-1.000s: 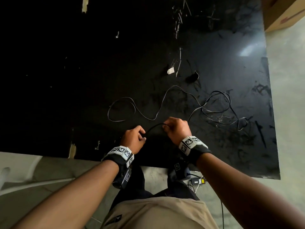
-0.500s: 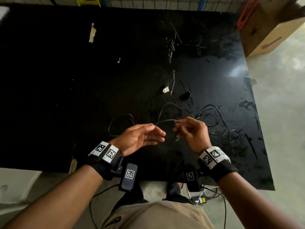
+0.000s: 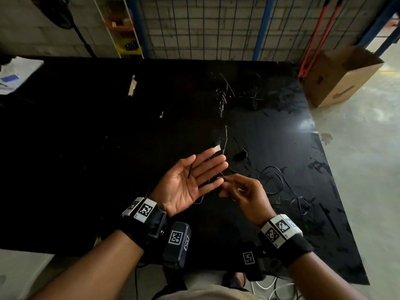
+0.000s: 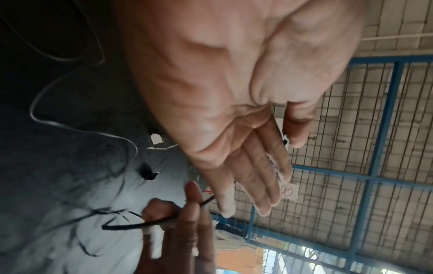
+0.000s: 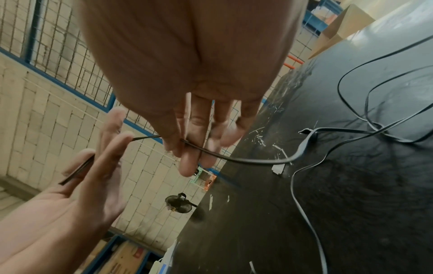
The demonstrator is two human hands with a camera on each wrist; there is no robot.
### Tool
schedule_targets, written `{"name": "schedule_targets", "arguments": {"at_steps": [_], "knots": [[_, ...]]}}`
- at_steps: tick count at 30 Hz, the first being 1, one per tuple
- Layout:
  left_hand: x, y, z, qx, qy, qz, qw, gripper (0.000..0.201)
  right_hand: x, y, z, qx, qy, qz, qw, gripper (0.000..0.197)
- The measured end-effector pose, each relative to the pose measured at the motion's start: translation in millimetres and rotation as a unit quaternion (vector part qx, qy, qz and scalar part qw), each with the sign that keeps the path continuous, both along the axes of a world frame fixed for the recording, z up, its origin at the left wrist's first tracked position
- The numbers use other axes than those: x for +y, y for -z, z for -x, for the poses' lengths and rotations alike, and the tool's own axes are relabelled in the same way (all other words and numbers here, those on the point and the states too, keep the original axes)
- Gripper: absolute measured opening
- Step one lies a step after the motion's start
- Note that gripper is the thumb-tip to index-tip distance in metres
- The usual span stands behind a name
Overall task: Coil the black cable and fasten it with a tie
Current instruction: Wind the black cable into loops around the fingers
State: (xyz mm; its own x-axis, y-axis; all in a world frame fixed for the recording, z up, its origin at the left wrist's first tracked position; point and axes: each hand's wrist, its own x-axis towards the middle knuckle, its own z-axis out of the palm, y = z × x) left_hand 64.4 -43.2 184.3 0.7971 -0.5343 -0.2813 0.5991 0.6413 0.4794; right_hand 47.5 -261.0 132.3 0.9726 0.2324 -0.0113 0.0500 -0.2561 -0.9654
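Black table point(image 3: 86, 148) across most of the head view, scuffed and scratched, pale floor point(image 3: 357, 169) to its right. Behind it a blue-framed wire mesh fence point(image 3: 205, 29) against a block wall; at the far right corner an open cardboard box point(image 3: 339, 76) on the floor.

Above the near half of the table, left hand point(image 3: 186, 185) palm up, fingers straight and spread, holding nothing by grip. Just beside its fingertips, right hand point(image 3: 244, 193), fingers curled, thumb and fingers pinching the black cable point(image 3: 279, 180).

Seen only from the head: loose loops of the cable lying on the table to the right of the right hand, and the cable's short free end lying across the left palm. Seen only from the right wrist: the cable point(image 5: 257, 161) leaving the pinch, running in the air toward the left hand point(image 5: 77, 194) and passing between its straight fingers, the tip sticking out past them; on the other side a long slack trailing down onto the table into crossed loops. Seen only from the left wrist: a thin pale strand looping on the table beyond the palm point(image 4: 222, 83), and the right hand's fingers point(image 4: 187, 231) closed on the cable point(image 4: 131, 225) close under the left fingertips.

Small dark scrap point(image 3: 239, 155) on the table just beyond the hands; whether that is the tie cannot be told.
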Motion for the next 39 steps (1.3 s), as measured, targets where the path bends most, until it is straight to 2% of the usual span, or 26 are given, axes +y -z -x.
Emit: {"name": "schedule_targets", "arguments": {"at_steps": [5,9,17,22,26,29,31,34,37,39], "knots": [[-2,-19,-13,-0.034,-0.042,-0.023,0.998,0.047,6,-5,-1,0.022,-0.013,-0.052,0.998,0.019],[-3,-33,-22,-0.064,-0.055,-0.036,0.996,0.047,5,-7,-5,0.032,0.008,-0.076,0.997,0.023],[15,-60,-54,-0.148,-0.135,0.004,0.98,0.041,-8,-11,-5,0.013,0.012,-0.075,0.997,0.023],[31,-80,-71,-0.206,-0.151,0.027,0.966,0.038,-25,-21,-9,0.012,0.034,-0.086,0.996,0.021],[40,-93,-83,-0.221,-0.183,-0.026,0.958,0.035,-41,-24,-14,-0.007,0.037,-0.053,0.998,0.02],[49,-99,-92,-0.233,-0.194,-0.124,0.945,0.036,-52,-35,-13,-0.026,0.023,-0.027,0.999,0.018],[55,-101,-97,-0.241,-0.161,-0.206,0.934,0.038,-58,-49,-11,-0.046,0.012,-0.02,0.999,0.014],[59,-97,-99,-0.253,-0.048,-0.328,0.909,0.043,-66,-80,-15,-0.072,0.015,-0.043,0.996,0.011],[47,-90,-90,-0.268,0.105,-0.431,0.856,0.053,-69,-114,-25,-0.137,0.012,-0.016,0.99,0.009],[31,-87,-81,-0.28,0.187,-0.475,0.813,0.042,-63,-137,-32,-0.18,0.002,-0.001,0.984,0.009]]}}
